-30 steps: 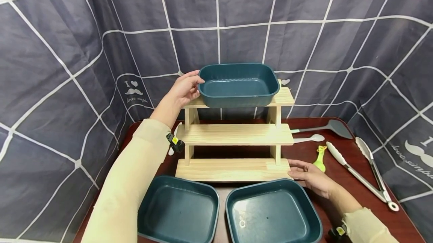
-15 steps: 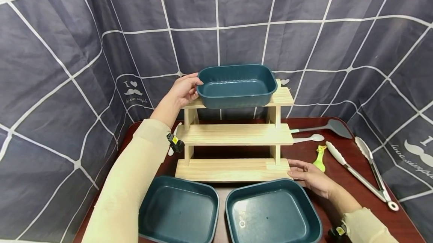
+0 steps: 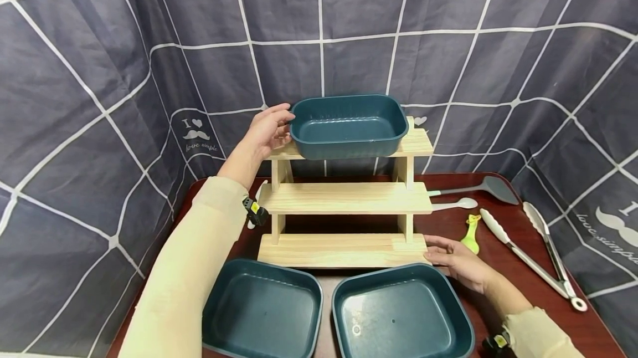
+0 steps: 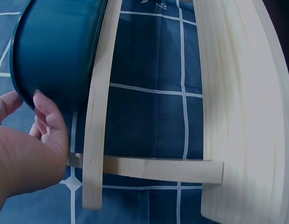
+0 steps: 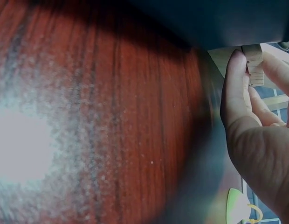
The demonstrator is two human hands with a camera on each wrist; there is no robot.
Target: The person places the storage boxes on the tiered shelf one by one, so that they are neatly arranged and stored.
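A dark teal oval-cornered basin (image 3: pixel 349 150) sits on the top step of a three-tier wooden shelf (image 3: pixel 344 198). My left hand (image 3: pixel 269 132) is at the basin's left end, its fingers loosely bent with the tips right at the rim. In the left wrist view, the thumb and fingers of the left hand (image 4: pixel 39 140) do not close round the basin wall. Down at the right end of the bottom step, my right hand (image 3: pixel 461 265) grips the board, thumb on one face and fingers on the other, as the right wrist view shows.
Two more teal basins, a left one (image 3: pixel 264 311) and a right one (image 3: pixel 394 319), stand in front of the shelf. To the right lie a grey spatula (image 3: pixel 498 189), a white spoon (image 3: pixel 466 203), a green utensil (image 3: pixel 470 236) and tongs (image 3: pixel 535 266). Gridded cloth (image 3: pixel 359 9) hangs behind.
The basin on top has shifted slightly left. My left fingers have loosened from its rim and drawn a little to the left. The right hand stays on the bottom step.
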